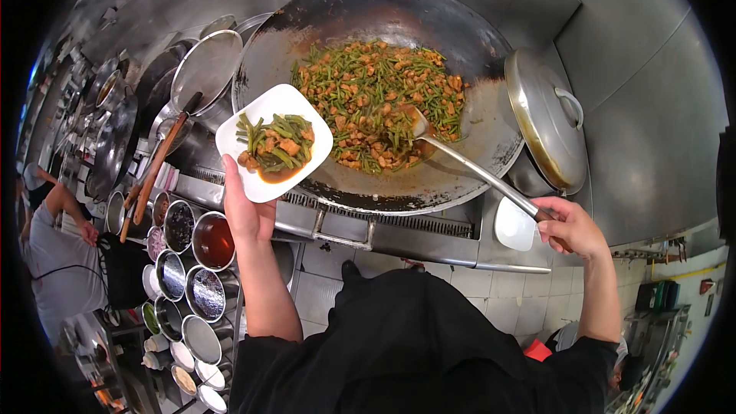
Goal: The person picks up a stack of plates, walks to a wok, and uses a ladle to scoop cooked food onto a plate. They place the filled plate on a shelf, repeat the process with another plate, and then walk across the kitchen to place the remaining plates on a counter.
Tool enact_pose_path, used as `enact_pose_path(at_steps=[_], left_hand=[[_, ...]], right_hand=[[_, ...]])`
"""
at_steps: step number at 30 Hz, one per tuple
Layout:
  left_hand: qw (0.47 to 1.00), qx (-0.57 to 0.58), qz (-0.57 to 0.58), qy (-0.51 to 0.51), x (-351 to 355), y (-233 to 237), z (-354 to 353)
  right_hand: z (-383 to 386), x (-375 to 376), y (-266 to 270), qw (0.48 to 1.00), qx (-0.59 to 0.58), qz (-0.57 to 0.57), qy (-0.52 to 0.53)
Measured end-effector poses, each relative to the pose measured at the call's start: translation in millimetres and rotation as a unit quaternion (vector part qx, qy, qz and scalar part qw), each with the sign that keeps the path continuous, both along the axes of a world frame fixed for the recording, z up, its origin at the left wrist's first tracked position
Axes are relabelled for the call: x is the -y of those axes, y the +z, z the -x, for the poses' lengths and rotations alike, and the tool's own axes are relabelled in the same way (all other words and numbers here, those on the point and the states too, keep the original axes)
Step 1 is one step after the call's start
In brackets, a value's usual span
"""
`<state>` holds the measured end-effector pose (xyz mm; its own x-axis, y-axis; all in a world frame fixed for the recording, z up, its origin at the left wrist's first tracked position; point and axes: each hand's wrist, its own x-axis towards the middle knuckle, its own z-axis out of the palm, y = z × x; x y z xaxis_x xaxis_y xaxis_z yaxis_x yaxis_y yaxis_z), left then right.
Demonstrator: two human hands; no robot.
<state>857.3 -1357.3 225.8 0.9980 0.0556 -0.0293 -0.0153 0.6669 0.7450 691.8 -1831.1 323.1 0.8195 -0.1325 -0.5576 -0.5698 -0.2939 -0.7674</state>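
My left hand (247, 203) grips the lower edge of a white square bowl (316, 155), which holds green beans, meat pieces and brown sauce. The bowl is over the left rim of a large wok (483, 119). In the wok lies a wide heap of chopped green beans and meat (368, 84). My right hand (571, 226) is closed round the handle of a long metal ladle (479, 171), whose head rests in the food near the heap's lower right side. An empty white bowl (514, 226) sits just left of my right hand.
A metal lid (543, 119) leans at the wok's right. Strainers (207, 69) and wooden-handled tools (162, 155) are at the left. Below them stand several metal containers of sauces and ingredients (213, 241). A person in a light shirt (65, 261) is at the far left.
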Motion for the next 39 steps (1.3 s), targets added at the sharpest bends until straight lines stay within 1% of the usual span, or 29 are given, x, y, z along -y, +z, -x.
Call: enact_pose_path(at_steps=[2,6,10,17,18,20,21,24,26,27,28,29,30,31,33,34,36,39], left_hand=[[1.0,0.003,-0.003,0.003,1,-1,-2],[1.0,-0.013,-0.013,-0.007,11,2,-7],[0.999,-0.03,-0.021,-0.037,28,1,-17],[0.994,-0.033,-0.008,-0.099,59,0,-30],[0.995,-0.031,-0.007,-0.099,63,0,-31],[0.992,-0.019,-0.02,-0.12,70,2,-32],[0.991,-0.032,-0.021,-0.129,73,5,-32],[0.989,-0.038,-0.028,-0.137,79,7,-34],[0.988,-0.033,-0.026,-0.145,81,9,-34],[0.989,-0.033,-0.018,-0.146,82,11,-34],[0.989,-0.032,-0.01,-0.147,82,11,-34],[0.988,-0.03,-0.012,-0.153,82,10,-34],[0.988,-0.029,-0.012,-0.152,82,9,-34],[0.987,-0.035,-0.008,-0.154,82,8,-34],[0.987,-0.04,-0.005,-0.156,82,8,-33],[0.986,-0.034,-0.001,-0.162,81,8,-32],[0.985,-0.028,0.002,-0.168,81,8,-31],[0.986,-0.02,0.0,-0.165,80,9,-29]], right_hand=[[11,2,-5,0.999,0.034,-0.027,-0.025],[28,9,-14,0.997,0.062,-0.026,-0.045],[41,8,1,0.993,0.101,-0.019,-0.058],[55,-3,46,0.98,0.194,-0.014,-0.032],[55,-5,51,0.98,0.196,-0.013,-0.032],[56,-7,58,0.978,0.209,-0.012,0.003],[56,-9,59,0.978,0.21,-0.012,0.005],[54,-14,62,0.975,0.212,-0.043,0.042],[55,-19,63,0.979,0.195,0.018,0.057],[55,-23,64,0.971,0.207,0.09,0.078],[54,-27,64,0.971,0.207,0.09,0.079],[51,-31,64,0.924,0.297,0.199,0.139],[50,-36,63,0.852,0.379,0.303,0.195],[50,-41,66,0.852,0.38,0.303,0.196],[52,-49,73,0.83,0.367,0.376,0.185],[53,-50,72,0.83,0.367,0.376,0.184],[55,-52,70,0.814,0.384,0.407,0.158],[57,-52,73,0.814,0.378,0.421,0.13]])
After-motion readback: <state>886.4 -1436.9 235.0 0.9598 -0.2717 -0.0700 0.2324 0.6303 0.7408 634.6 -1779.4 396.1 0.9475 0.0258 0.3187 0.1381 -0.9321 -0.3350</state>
